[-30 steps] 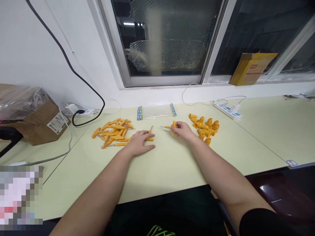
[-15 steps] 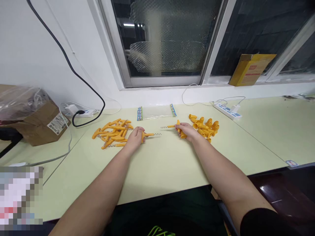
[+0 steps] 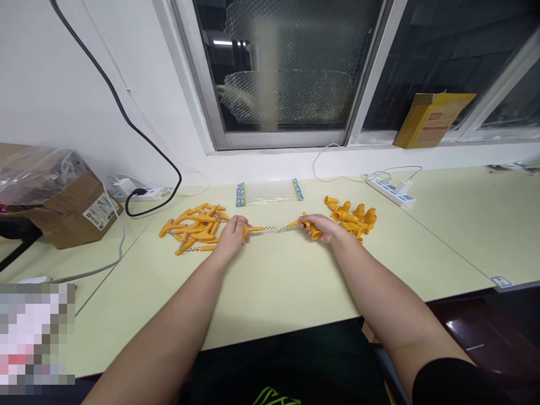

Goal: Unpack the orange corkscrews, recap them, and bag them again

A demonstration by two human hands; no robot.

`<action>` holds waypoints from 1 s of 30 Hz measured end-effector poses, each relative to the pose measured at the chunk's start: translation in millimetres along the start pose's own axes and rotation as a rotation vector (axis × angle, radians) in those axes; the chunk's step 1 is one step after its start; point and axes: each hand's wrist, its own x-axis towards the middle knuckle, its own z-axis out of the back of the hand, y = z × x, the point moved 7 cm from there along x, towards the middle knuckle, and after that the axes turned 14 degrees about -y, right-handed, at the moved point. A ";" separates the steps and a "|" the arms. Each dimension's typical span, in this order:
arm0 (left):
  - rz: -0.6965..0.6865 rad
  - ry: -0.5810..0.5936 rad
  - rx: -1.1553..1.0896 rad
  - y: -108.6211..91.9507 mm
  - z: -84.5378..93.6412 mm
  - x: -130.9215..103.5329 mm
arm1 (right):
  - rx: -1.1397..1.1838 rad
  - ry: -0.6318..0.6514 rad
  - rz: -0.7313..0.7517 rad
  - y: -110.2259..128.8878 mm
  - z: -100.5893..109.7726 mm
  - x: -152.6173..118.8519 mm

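Observation:
My left hand [image 3: 233,236] is closed on a yellow corkscrew [image 3: 255,229] whose metal spiral points right. Closed as well, my right hand [image 3: 323,226] holds another yellow corkscrew [image 3: 294,224], its spiral pointing left and slightly down, and a yellow cone-shaped cap [image 3: 315,233] in the palm. The two spiral tips are close together over the table. Beside my left hand lies a pile of yellow T-handled corkscrews [image 3: 192,225]. A heap of yellow caps [image 3: 356,216] lies just right of my right hand.
A clear plastic bag [image 3: 270,193] lies flat at the back of the green table [image 3: 278,292]. Power strips [image 3: 391,191] with cables are at the back right and back left. A cardboard box [image 3: 71,208] stands left; a yellow box [image 3: 434,120] leans on the window sill.
The corkscrew in my right hand has tilted so that its spiral points lower, and its tip is nearer to the other spiral. My left hand has hardly moved.

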 end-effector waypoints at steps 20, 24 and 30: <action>-0.020 0.064 -0.035 11.4 -6.2 4.3 | 0.110 0.016 -0.044 -4.4 -4.9 4.4; -0.008 0.066 -0.061 13.7 -7.1 5.2 | 0.075 0.033 -0.046 -5.6 -4.9 4.4; 0.015 0.089 -0.134 12.8 -7.7 4.4 | 0.038 0.055 -0.014 -4.2 -4.9 2.4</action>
